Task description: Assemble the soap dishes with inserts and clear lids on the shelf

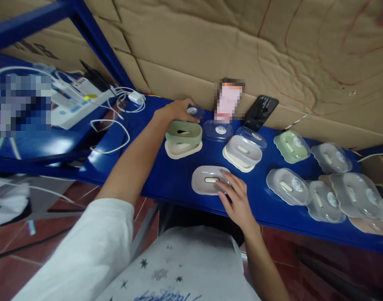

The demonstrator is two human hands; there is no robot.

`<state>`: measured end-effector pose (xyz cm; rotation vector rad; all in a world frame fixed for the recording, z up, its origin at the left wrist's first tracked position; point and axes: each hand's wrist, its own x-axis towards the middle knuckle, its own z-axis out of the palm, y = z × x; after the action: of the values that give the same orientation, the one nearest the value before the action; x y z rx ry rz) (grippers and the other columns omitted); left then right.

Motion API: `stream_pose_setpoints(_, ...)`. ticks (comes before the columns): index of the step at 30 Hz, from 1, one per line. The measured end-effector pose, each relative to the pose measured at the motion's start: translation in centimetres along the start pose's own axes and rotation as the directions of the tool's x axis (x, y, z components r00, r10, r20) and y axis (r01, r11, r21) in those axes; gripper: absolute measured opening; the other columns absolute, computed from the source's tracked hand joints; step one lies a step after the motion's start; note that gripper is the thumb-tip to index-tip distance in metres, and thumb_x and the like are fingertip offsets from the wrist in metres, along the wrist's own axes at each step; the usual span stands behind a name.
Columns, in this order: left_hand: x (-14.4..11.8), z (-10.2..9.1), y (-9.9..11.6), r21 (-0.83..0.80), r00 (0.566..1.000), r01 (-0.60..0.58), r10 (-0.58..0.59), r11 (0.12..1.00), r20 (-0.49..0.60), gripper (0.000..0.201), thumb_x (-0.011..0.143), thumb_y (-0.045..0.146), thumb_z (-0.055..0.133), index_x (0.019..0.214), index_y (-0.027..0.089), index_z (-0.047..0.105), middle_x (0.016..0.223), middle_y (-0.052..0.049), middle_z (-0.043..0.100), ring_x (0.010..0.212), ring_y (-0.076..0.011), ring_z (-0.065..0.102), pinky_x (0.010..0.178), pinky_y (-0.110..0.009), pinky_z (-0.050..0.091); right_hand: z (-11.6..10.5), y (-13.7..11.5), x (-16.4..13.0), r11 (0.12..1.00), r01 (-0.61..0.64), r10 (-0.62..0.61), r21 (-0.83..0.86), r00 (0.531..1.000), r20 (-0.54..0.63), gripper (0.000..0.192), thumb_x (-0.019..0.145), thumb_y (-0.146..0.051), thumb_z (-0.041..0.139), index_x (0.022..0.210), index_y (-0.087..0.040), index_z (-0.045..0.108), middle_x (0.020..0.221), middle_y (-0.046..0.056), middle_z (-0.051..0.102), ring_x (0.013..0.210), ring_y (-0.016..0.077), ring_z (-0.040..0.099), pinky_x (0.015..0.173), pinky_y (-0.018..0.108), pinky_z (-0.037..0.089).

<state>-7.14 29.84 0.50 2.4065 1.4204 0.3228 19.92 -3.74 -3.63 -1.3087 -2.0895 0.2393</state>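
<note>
Head view, right hand (237, 200) on grey tray (210, 180), lidded soap dishes (287, 186) crowding right

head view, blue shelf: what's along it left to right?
White power strip → left hand reaching toward the cardboard → green soap dish → grey soap dish under the right hand → black phone leaning on the cardboard → green lidded dish → cluster of clear-lidded dishes.

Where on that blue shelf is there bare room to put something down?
Bare blue shelf lies between the white cable and the grey dish under the right hand. The right end, packed with lidded dishes, is crowded.
</note>
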Motion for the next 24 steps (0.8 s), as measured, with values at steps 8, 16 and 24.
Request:
stream_pose_setpoints(8, -2.7, -3.6, 1.4, 0.032, 0.986, 0.166, -0.166, 0.986, -0.014, 0.083, 0.095, 0.053, 0.076, 0.147, -0.007, 0.051, 0.151, -0.020, 0.065, 0.135, -0.0226, 0.065, 0.126, -0.045, 0.040, -0.1, 0.2, 0.3, 0.999, -0.015, 0.015, 0.037, 1.000, 0.005, 0.041, 0.110, -0.027, 0.060, 0.151, -0.032, 0.062, 0.161, 0.010, 0.059, 0.150, 0.0303, 0.055, 0.119, 0.055, 0.050)
stream_pose_setpoints(16, -18.4, -1.4, 11.7, -0.034, 0.958, -0.219, 0.208, 0.975, -0.199, 0.083, 0.098, 0.053, 0.075, 0.169, 0.027, 0.040, 0.176, -0.012, 0.039, 0.159, -0.0338, 0.047, 0.124, -0.053, 0.050, -0.3, 0.3, -0.4, 0.981, -0.153, 0.164, 0.122, 0.982, -0.093, 0.078, 0.109, -0.037, 0.061, 0.176, -0.038, 0.020, 0.180, 0.012, 0.030, 0.163, 0.0355, 0.040, 0.123, 0.062, 0.050)
stream_pose_setpoints(24, -21.2, 6.0, 14.1, -0.074, 0.943, -0.321, 0.312, 0.944, -0.112, 0.086, 0.099, 0.048, 0.074, 0.172, 0.028, 0.034, 0.169, -0.017, 0.047, 0.152, -0.0398, 0.051, 0.123, -0.061, 0.046, 0.0, 0.4, -0.1, 0.995, -0.083, 0.080, 0.048, 0.995, 0.063, 0.082, 0.107, -0.036, 0.067, 0.175, -0.045, 0.022, 0.185, 0.005, 0.019, 0.168, 0.0356, 0.030, 0.127, 0.064, 0.046)
